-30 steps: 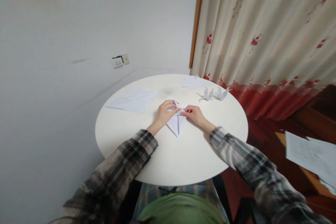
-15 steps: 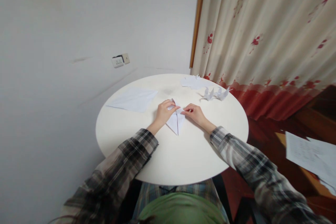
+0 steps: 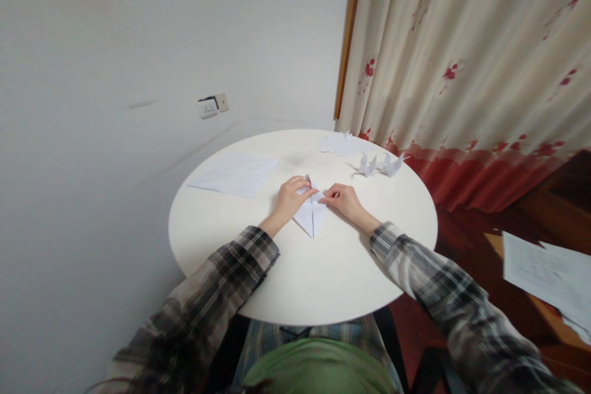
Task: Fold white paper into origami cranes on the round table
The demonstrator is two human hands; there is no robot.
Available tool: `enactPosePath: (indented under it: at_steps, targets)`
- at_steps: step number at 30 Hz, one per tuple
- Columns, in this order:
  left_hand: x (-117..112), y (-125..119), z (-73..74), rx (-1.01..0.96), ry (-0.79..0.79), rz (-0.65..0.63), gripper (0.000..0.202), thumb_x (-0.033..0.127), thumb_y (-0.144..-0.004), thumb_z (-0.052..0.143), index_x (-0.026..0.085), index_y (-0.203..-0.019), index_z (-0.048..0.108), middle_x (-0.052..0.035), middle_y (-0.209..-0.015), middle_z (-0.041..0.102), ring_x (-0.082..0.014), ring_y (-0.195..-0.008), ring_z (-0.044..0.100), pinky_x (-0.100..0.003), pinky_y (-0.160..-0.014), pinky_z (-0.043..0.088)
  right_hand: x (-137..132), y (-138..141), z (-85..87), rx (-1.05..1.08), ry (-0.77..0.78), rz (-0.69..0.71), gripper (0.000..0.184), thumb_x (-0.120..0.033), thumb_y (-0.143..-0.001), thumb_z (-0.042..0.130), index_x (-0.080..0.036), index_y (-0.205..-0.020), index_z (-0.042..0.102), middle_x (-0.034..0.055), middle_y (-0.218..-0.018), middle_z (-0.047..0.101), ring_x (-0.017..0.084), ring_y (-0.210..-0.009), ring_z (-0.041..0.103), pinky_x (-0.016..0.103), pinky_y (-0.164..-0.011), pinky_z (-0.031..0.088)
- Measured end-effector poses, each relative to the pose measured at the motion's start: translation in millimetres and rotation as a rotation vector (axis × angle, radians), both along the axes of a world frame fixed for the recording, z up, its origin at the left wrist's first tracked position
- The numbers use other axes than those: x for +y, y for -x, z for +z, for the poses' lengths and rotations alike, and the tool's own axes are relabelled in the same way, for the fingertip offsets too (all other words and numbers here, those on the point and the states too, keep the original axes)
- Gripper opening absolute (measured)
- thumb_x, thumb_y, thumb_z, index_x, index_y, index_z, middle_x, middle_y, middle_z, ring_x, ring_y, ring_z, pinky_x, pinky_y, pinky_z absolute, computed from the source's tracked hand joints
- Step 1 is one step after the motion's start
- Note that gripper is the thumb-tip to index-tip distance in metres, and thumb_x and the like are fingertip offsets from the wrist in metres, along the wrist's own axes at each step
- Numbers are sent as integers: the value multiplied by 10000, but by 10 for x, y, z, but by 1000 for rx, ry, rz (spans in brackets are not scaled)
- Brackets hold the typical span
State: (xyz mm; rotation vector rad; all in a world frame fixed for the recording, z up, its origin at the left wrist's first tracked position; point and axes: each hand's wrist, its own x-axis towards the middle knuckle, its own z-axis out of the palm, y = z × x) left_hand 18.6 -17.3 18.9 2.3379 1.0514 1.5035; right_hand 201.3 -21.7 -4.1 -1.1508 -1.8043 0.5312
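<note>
A partly folded sheet of white paper [image 3: 310, 219] lies at the middle of the round white table [image 3: 295, 283], its pointed end toward me and a centre crease running down it. My left hand [image 3: 293, 195] grips its upper left part, where a flap stands up by the fingers. With thumb and fingertips together, my right hand [image 3: 340, 198] pinches the paper's right edge. The fingers partly cover the upper folds. Two folded paper cranes [image 3: 390, 165] stand beyond my right hand.
Flat white paper [image 3: 235, 173] rests on the table's left side, and more paper [image 3: 339, 145] is at the far edge with a small folded piece on it. A wall with a socket [image 3: 207, 108] rises behind. To the right are a curtain [image 3: 462, 74] and written sheets [image 3: 545, 271].
Both hands stay on the paper. The raised flap at the top has shifted slightly to the right, and my left fingers have moved a little with it.
</note>
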Motion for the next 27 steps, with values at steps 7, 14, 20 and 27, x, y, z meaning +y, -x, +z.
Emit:
enactPosePath:
  at_steps: [7,14,20,27]
  targets:
    - [1,2,-3,-6,-2,4,178,344,-737,658,189,-657,621,-15,-703,614,-163,-718,578,-292,-676,459,-15,0,23,-15,-20,-2,200,-300,-632,748,-157,-574,622,7,-601,601,113,-555,505,236,-561,374]
    - [0,2,-5,-8,11,4,134,295,-732,668,187,-669,620,-13,-711,622,-160,-720,580,-288,-688,457,-44,36,50,-61,-116,76,119,-262,-662,734,-164,-685,670,37,-743,635,141,-712,562,257,-691,415]
    - [-33,-26,-3,-9,41,-23,126,260,-711,680,185,-665,589,-4,-721,610,-160,-737,575,-278,-698,443,-8,31,-9,20,-45,62,180,-319,-679,713,-152,-646,656,25,-662,624,124,-620,541,241,-615,404]
    - [-33,-50,-43,-187,187,51,328,251,-630,728,194,-754,430,33,-740,571,-128,-693,559,-238,-638,419,17,24,-24,55,-44,67,266,-395,-671,707,-153,-596,627,12,-608,603,110,-564,513,226,-555,375]
